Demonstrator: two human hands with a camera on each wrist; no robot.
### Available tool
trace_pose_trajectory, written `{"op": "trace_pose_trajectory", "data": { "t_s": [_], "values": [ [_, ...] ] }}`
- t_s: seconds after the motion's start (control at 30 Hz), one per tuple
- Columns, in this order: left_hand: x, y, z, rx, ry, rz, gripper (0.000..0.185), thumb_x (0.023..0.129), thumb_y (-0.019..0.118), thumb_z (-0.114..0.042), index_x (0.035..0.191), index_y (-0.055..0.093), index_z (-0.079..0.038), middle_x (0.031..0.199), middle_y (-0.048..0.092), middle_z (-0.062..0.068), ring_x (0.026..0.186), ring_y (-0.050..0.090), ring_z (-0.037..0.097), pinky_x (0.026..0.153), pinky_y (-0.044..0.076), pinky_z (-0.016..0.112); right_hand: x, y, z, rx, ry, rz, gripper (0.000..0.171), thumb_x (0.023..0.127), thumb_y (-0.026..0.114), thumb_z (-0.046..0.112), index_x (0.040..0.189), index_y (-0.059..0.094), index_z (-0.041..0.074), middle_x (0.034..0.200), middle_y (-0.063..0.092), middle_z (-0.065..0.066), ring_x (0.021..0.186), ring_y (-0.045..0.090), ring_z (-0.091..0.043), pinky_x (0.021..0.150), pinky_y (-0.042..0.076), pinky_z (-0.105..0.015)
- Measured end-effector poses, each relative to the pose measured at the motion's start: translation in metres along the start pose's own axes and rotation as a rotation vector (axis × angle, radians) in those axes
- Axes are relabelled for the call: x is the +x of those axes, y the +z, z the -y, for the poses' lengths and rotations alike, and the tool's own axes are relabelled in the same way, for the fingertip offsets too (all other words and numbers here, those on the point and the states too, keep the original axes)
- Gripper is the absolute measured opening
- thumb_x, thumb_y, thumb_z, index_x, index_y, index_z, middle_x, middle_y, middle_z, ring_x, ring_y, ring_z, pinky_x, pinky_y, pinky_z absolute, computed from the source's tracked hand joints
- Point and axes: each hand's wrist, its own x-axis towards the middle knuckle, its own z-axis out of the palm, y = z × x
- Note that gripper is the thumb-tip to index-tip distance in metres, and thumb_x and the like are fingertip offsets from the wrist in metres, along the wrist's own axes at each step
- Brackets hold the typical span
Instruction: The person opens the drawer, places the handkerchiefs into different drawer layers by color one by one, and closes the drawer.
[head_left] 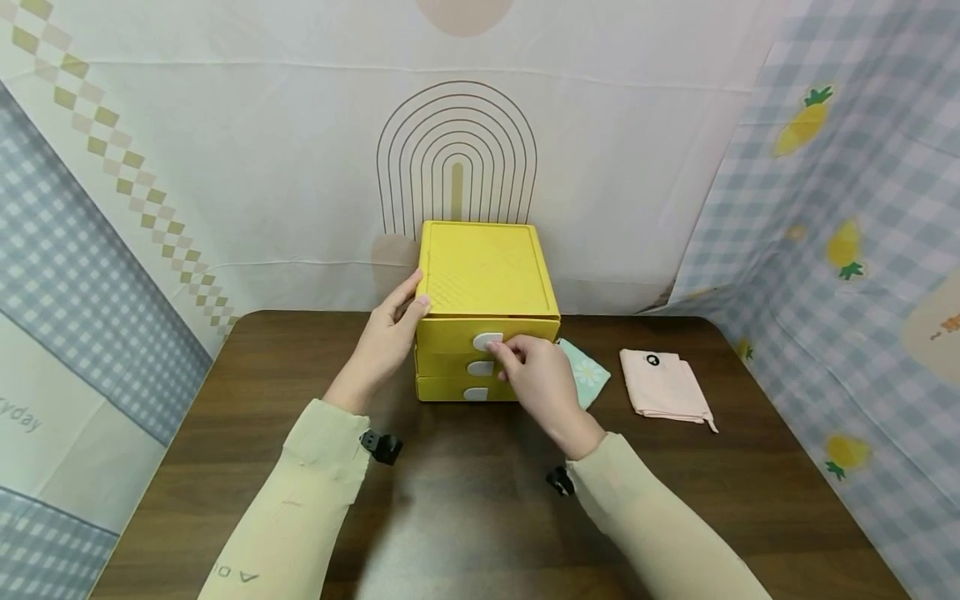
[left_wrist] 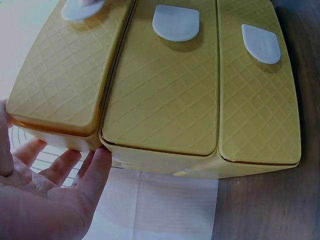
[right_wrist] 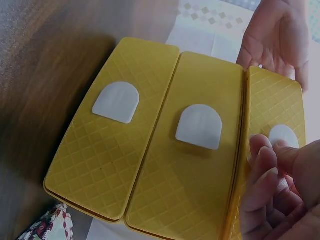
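A yellow three-drawer box (head_left: 487,267) stands on the table, each drawer front bearing a white rounded handle. My right hand (head_left: 542,375) pinches the handle of the top drawer (right_wrist: 283,135) between thumb and index finger, the other fingers curled beneath. A thin dark gap shows between the top drawer's front and the lid. At the box's left side, my left hand (head_left: 386,342) rests with its fingers extended along the wall and its thumb at the top front corner. In the left wrist view, the middle drawer (left_wrist: 165,95) and the bottom drawer (left_wrist: 257,105) sit flush in the box.
Right of the box lies a mint-green cloth (head_left: 588,372) with a white flower, partly hidden by my right hand. Farther right is a folded pink cloth (head_left: 663,387). A printed curtain (head_left: 300,183) hangs behind the brown wooden table (head_left: 465,500).
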Motion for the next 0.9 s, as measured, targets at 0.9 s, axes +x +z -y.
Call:
{"op": "trace_pose_trajectory", "data": {
  "t_s": [0.9],
  "values": [
    [0.007,0.005,-0.003,0.183,0.002,-0.016,0.068,0.097,0.047,-0.054,0.154,0.025,-0.026,0.154,0.031,0.002,0.136,0.034,0.02,0.108,0.031,0.043,-0.008,0.011,-0.023,0.204,0.203,0.165,0.047,0.093,0.059,0.051,0.086,0.072,0.006,0.069,0.069,-0.008,0.056,0.058,-0.023,0.052,0.045,-0.034]
  ]
}}
